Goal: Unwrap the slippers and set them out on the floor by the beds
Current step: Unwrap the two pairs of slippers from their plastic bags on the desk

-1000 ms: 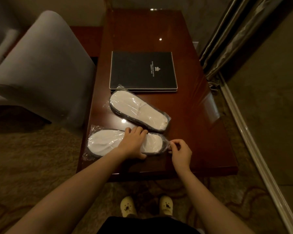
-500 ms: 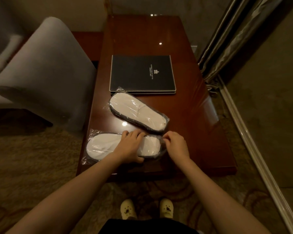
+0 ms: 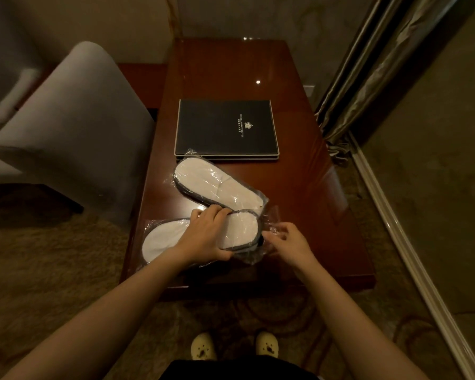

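Observation:
Two packs of white slippers with dark edging lie in clear plastic on a glossy wooden table (image 3: 307,204). The near slipper pack (image 3: 239,231) has its right end raised and overlaps the far slipper pack (image 3: 217,187), which lies flat and untouched. My left hand (image 3: 206,237) grips the near pack across its middle. My right hand (image 3: 288,239) pinches the loose plastic wrapper (image 3: 269,229) at the pack's right end. The left end of the near pack shows past my wrist.
A black hotel folder (image 3: 226,127) lies behind the far pack. A grey upholstered chair (image 3: 69,133) stands left of the table. Curtains (image 3: 368,78) hang at the right, by a pale baseboard. Patterned carpet and my yellow shoes (image 3: 203,349) are below.
My left hand has lifted and tilted the near pack's right end toward the far pack. My right hand shifted from the pack's end to the loose plastic beside it.

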A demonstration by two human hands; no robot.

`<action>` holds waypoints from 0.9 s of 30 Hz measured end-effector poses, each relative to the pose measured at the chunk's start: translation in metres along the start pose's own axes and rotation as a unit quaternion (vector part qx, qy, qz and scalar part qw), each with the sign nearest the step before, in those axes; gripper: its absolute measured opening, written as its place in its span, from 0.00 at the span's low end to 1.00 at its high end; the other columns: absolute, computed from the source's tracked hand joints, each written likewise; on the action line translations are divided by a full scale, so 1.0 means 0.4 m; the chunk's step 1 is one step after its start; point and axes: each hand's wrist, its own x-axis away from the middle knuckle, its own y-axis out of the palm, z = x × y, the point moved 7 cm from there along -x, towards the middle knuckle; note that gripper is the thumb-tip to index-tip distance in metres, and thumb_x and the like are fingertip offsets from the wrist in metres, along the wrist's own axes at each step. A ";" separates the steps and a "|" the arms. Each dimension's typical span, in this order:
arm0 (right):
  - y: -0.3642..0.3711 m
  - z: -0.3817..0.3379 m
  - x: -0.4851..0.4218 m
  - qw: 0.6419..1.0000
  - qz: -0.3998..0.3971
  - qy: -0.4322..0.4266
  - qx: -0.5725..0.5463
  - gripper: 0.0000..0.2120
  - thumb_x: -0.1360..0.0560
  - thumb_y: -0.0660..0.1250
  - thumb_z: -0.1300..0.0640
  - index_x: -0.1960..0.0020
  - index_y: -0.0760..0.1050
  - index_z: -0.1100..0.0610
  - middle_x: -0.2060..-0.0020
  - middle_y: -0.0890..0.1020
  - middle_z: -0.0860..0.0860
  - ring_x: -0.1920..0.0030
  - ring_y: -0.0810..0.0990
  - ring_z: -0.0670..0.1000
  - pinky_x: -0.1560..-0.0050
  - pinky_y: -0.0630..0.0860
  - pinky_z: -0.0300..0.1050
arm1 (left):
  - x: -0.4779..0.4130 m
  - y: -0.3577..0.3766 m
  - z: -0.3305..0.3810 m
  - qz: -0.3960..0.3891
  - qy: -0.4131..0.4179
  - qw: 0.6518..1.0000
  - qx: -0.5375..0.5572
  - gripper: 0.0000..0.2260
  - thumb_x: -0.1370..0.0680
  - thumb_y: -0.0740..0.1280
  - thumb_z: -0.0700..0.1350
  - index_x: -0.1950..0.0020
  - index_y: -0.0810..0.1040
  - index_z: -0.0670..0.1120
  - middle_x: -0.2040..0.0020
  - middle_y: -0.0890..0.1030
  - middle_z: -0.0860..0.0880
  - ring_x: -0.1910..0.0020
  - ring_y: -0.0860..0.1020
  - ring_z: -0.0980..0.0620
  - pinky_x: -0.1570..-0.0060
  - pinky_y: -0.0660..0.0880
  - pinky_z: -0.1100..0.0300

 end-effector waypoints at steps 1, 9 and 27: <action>-0.004 0.001 0.003 1.000 0.009 -0.009 0.002 0.13 0.25 0.66 0.58 0.42 0.70 0.56 0.54 0.77 0.48 0.57 0.80 0.47 0.65 0.75 0.36 | -0.001 -0.002 0.000 0.002 -0.002 1.000 0.002 0.45 0.42 0.65 0.66 0.29 0.62 0.47 0.36 0.69 0.48 0.36 0.68 0.48 0.37 0.60 0.52; -0.043 0.078 0.006 0.928 -0.005 0.160 -0.338 0.08 0.23 0.59 0.67 0.50 0.77 0.63 0.63 0.80 0.55 0.66 0.76 0.48 0.73 0.77 0.37 | -0.011 -0.034 0.027 -0.001 0.021 0.999 0.037 0.44 0.40 0.71 0.64 0.29 0.62 0.48 0.34 0.68 0.50 0.35 0.66 0.50 0.37 0.58 0.55; -0.014 -0.136 0.037 0.985 -0.003 -0.113 0.127 0.15 0.27 0.69 0.51 0.43 0.75 0.57 0.51 0.78 0.50 0.50 0.77 0.50 0.55 0.75 0.40 | 0.010 -0.056 0.050 0.020 0.014 0.999 0.024 0.45 0.38 0.70 0.65 0.27 0.60 0.48 0.32 0.67 0.49 0.33 0.65 0.50 0.36 0.58 0.53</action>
